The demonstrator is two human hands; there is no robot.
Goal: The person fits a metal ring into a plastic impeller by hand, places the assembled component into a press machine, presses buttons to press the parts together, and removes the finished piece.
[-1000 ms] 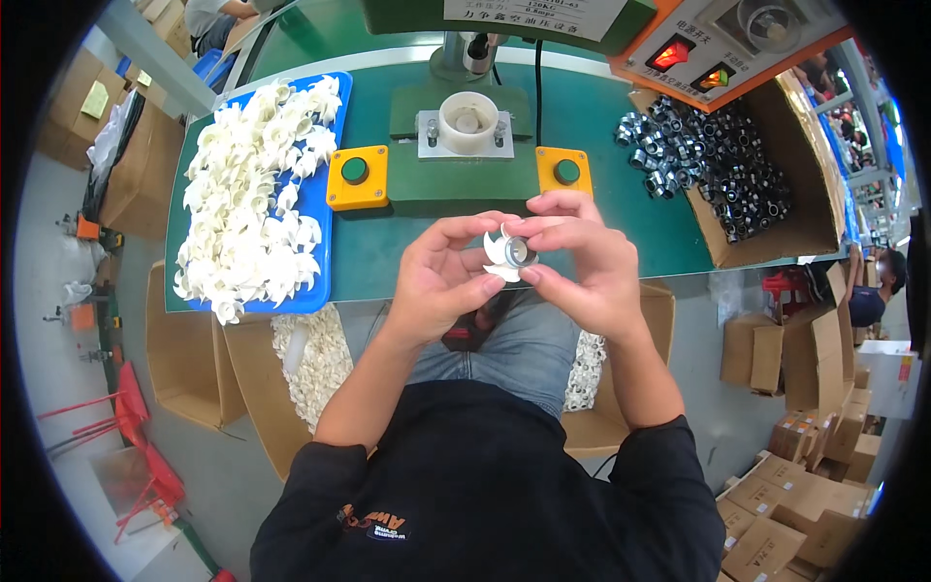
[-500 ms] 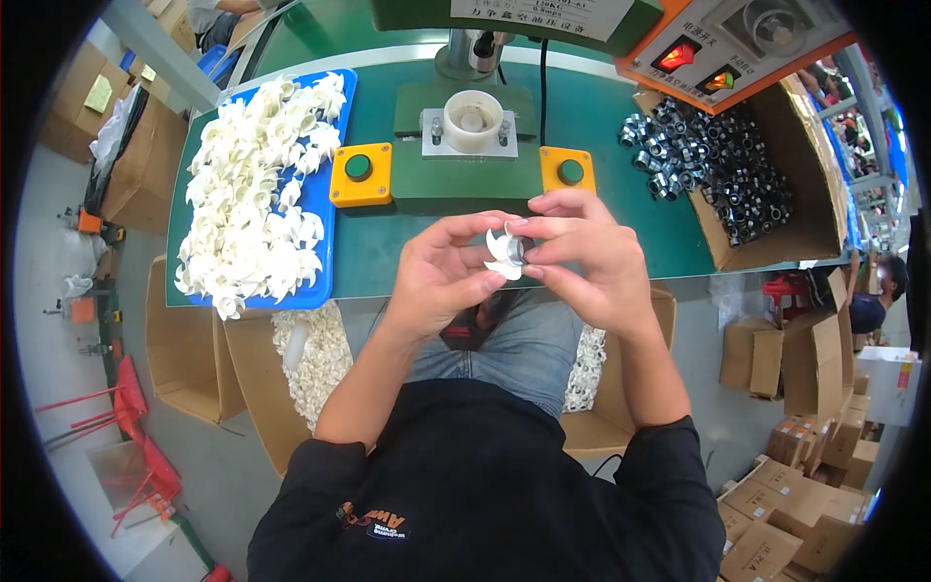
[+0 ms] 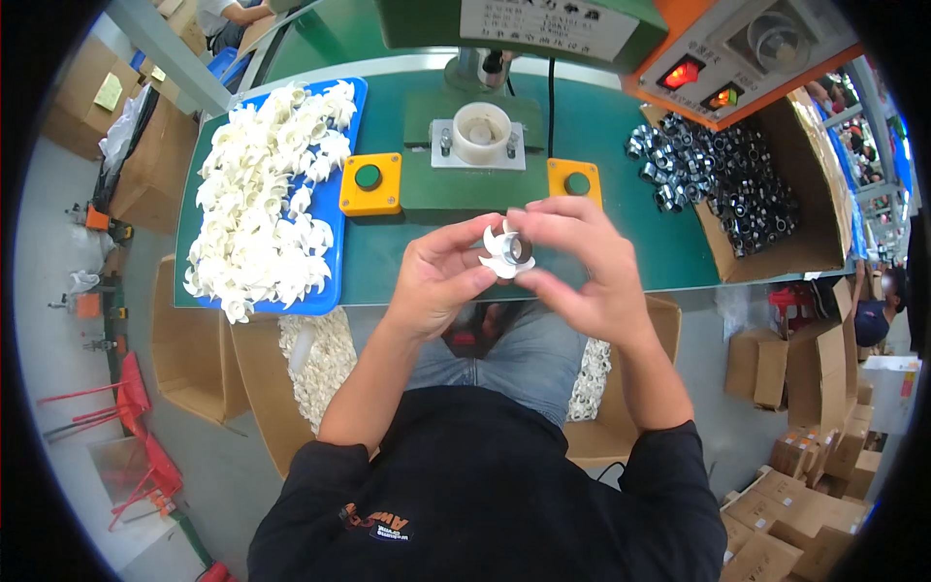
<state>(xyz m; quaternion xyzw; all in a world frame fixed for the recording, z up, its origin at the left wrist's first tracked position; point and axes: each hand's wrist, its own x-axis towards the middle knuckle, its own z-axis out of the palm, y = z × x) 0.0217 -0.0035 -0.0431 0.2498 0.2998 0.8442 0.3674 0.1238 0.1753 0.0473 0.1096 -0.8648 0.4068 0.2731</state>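
Between my hands, at the near edge of the green bench, is a white plastic impeller (image 3: 493, 264) with curved blades. A dark metal ring (image 3: 522, 251) sits at its hub, facing right. My left hand (image 3: 436, 276) is closed on the impeller, thumb below and fingers behind it. My right hand (image 3: 592, 262) has its fingers and thumb spread around the ring side; the fingertips are slightly blurred and close to the blades. Beyond them stands a green press with a round white cup fixture (image 3: 481, 134) on a metal plate.
A blue tray (image 3: 355, 126) heaped with white impellers lies left. Metal rings (image 3: 679, 160) spill from a cardboard box (image 3: 824, 194) at right. Yellow boxes with green buttons (image 3: 369, 177) flank the press. An orange control box (image 3: 747, 53) overhangs the right side. Cartons of white parts (image 3: 325, 364) stand below.
My right fingers have spread away from the metal ring, leaving more of it visible. The impeller stays in my left hand, turned slightly. The view has shifted a little.
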